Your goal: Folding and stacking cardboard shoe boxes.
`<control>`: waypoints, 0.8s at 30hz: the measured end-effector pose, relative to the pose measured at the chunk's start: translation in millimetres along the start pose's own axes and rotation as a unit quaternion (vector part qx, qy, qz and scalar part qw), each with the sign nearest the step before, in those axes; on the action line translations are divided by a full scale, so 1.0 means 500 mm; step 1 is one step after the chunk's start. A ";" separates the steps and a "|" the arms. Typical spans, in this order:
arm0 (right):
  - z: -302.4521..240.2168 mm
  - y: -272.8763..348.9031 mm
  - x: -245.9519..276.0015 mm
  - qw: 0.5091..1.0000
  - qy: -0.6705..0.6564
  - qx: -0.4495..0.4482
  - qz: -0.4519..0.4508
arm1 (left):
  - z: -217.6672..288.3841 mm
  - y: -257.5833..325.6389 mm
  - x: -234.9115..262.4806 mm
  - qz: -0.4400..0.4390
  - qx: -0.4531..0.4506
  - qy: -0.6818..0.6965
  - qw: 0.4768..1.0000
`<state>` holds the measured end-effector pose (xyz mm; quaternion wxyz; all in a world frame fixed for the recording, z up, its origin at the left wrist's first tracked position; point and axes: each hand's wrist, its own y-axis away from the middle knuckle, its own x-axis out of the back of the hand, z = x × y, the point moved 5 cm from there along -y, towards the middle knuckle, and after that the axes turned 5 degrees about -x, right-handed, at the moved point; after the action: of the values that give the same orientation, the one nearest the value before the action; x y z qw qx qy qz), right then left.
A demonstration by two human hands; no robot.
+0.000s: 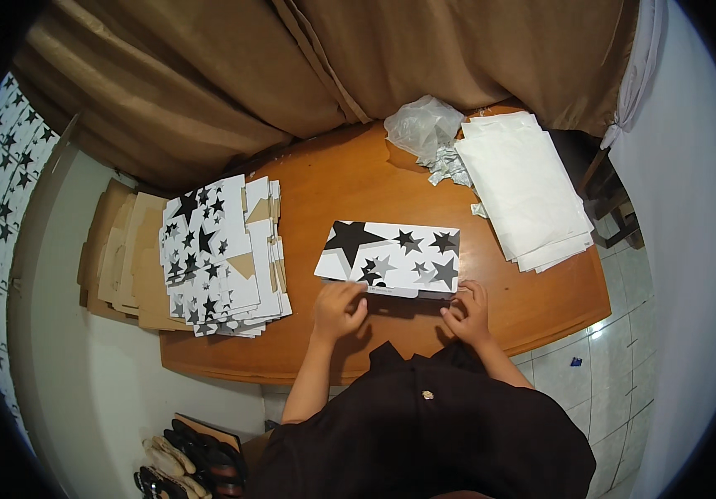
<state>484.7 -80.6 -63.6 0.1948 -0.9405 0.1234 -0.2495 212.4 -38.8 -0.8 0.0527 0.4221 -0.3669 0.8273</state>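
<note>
A flat white cardboard box [391, 249] printed with black and grey stars lies in front of me on the table. Its lid is down, and a narrow flap shows along the near edge. My left hand [339, 311] is closed at the box's near left corner, fingers curled against the edge and thumb sticking out. At the near right corner my right hand [468, 314] bends its fingers around the side, thumb toward the front face. Some fingertips of both hands are hidden against the box.
Flat star-printed cardboard pieces [216, 258] are stacked at left, beside brown cardboard sheets [129, 258]. Stacked white paper sheets or envelopes [524, 187] lie at right. A clear plastic bag [424, 125] and crumpled scraps [449, 169] sit at the back of the wooden table [532, 303]. Shoes [196, 457] stand lower left.
</note>
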 end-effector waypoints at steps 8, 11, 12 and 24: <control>-0.013 -0.020 0.002 0.989 0.132 0.053 -0.043 | -0.023 -0.123 -0.049 -0.203 -0.014 -0.028 0.979; -0.017 -0.027 0.020 0.993 0.067 0.036 -0.096 | -0.049 -0.128 -0.050 -0.228 -0.046 -0.014 0.972; -0.015 -0.024 0.032 0.992 0.071 0.032 -0.095 | -0.054 -0.142 -0.045 -0.216 -0.030 0.002 0.976; 0.019 0.028 0.088 0.995 0.043 -0.017 -0.087 | -0.096 -0.228 -0.037 0.120 0.005 -0.319 0.940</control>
<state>524.6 -104.8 -58.6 0.1514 -0.9393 0.0536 -0.3032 237.6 79.0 31.8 -0.1689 0.6167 -0.4080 0.6517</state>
